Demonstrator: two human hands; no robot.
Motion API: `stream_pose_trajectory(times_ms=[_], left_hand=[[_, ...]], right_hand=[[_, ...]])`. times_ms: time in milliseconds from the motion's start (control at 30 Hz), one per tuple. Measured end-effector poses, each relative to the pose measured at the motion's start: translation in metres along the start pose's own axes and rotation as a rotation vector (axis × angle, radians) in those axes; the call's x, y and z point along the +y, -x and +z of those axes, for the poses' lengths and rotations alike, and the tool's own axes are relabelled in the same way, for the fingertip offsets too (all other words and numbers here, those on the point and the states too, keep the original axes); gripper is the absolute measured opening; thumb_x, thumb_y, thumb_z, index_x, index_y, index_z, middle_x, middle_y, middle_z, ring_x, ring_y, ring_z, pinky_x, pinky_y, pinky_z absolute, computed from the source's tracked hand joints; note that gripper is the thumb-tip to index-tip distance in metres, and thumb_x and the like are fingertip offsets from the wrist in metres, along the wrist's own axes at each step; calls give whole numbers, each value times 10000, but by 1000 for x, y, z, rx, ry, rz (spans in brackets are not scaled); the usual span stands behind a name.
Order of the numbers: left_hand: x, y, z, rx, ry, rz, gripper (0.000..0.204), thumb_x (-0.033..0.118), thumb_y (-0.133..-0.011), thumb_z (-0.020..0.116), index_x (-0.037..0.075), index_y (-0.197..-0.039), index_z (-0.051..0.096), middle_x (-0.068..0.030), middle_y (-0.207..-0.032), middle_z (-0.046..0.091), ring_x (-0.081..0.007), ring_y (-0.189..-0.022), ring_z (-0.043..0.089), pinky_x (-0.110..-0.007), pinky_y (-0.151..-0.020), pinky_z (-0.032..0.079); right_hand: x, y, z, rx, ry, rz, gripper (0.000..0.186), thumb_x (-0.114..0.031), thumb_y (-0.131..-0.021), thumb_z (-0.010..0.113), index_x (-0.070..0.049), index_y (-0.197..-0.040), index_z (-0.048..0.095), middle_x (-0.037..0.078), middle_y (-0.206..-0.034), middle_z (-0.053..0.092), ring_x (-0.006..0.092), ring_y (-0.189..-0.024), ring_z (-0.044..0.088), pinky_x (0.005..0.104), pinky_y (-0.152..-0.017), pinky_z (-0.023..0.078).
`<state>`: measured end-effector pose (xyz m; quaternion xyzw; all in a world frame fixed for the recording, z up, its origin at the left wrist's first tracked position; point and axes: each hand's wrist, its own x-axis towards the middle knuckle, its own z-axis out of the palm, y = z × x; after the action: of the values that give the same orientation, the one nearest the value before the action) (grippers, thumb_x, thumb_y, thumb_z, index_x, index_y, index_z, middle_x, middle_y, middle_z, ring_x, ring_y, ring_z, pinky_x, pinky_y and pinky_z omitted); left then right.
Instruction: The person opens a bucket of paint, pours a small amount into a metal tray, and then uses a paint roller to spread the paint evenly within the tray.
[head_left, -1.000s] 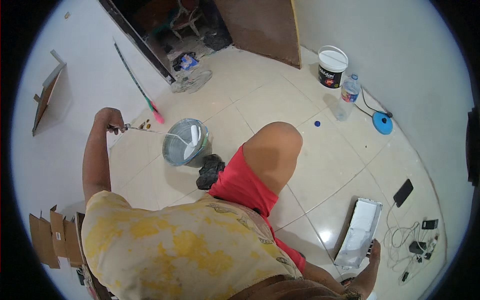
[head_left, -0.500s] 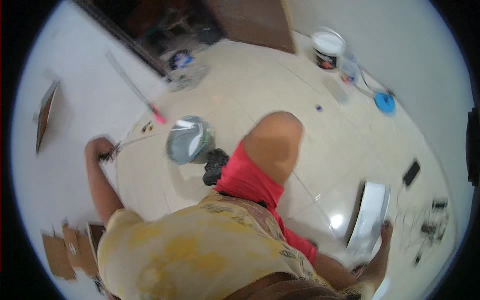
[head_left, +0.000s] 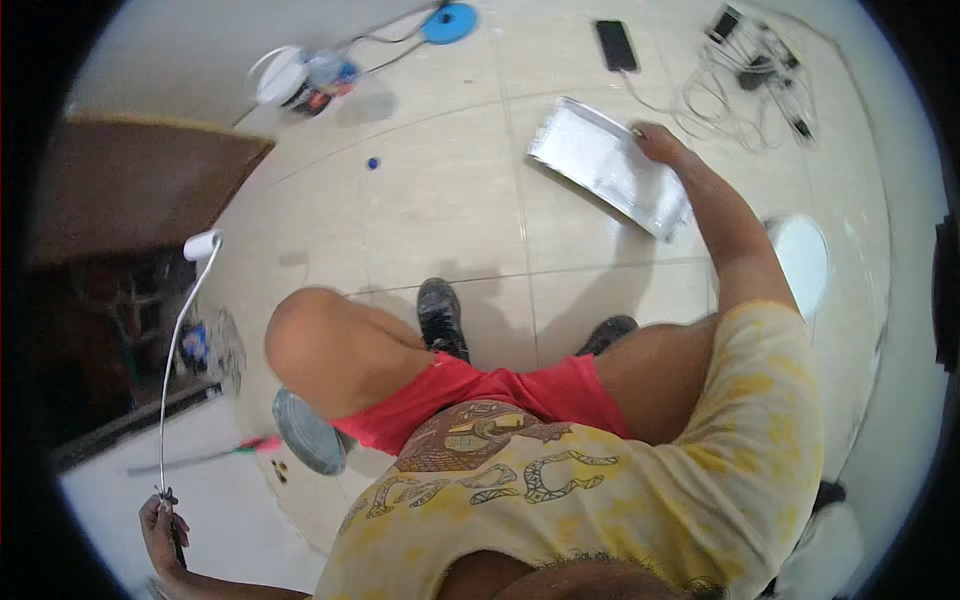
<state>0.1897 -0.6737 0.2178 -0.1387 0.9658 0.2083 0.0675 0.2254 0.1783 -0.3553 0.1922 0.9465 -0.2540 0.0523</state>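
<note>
In my left hand (head_left: 162, 532), at the lower left, I grip a paint roller by its handle. A long thin metal rod runs up from it to the white roller head (head_left: 202, 246), which is in the air at the left. My right hand (head_left: 662, 146) is closed on the long edge of a paint tray (head_left: 598, 165) coated inside with white. The tray is tilted above the tiles, with a shadow beneath it. A grey round bucket (head_left: 310, 432) stands beside my bent knee, partly hidden by it.
A white round lid or bucket top (head_left: 800, 265) is right of my right arm. Beyond the tray lie a phone (head_left: 615, 46) and tangled cables (head_left: 745, 95). A paint bucket (head_left: 290, 80) and a blue disc (head_left: 450, 22) stand by the wall. A brown door (head_left: 150, 185) is at the left.
My view has swung round to the right. The roller head, seen at the bucket before, is now apart from it in the air. The paint tray stays in my right hand.
</note>
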Motion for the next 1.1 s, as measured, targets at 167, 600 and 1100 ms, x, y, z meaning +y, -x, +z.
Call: stream_pose_trajectory(times_ms=[167,600,1100], left_hand=[[122,-77,79,-116,-200,379,305,152,-850,557,26,-1123,505,-69,-843,542,-88,-510,486,-200,-411,367],[342,-91,354,-431,-906,1181,231,211,-818,530,36,-944,612,-188,-813,612,-357,-781,571,-431,-705,441],[352,-78,390,-271,-913,1271,229,237,-838,495,109,-996,601,-166,-892,616,-328,-870,585,-429,-758,461]], right_hand=[[-2,18,-38,126,23,90,283,-206,-849,481,-54,-1081,537,204,-1046,587,343,-986,566,413,-822,452],[15,68,-38,-519,170,558,226,-67,-843,413,-28,-1024,543,135,-866,634,222,-625,635,366,-452,519],[86,62,-5,407,-96,358,504,-10,-726,489,-63,-1225,445,239,-1078,570,348,-1044,543,382,-875,443]])
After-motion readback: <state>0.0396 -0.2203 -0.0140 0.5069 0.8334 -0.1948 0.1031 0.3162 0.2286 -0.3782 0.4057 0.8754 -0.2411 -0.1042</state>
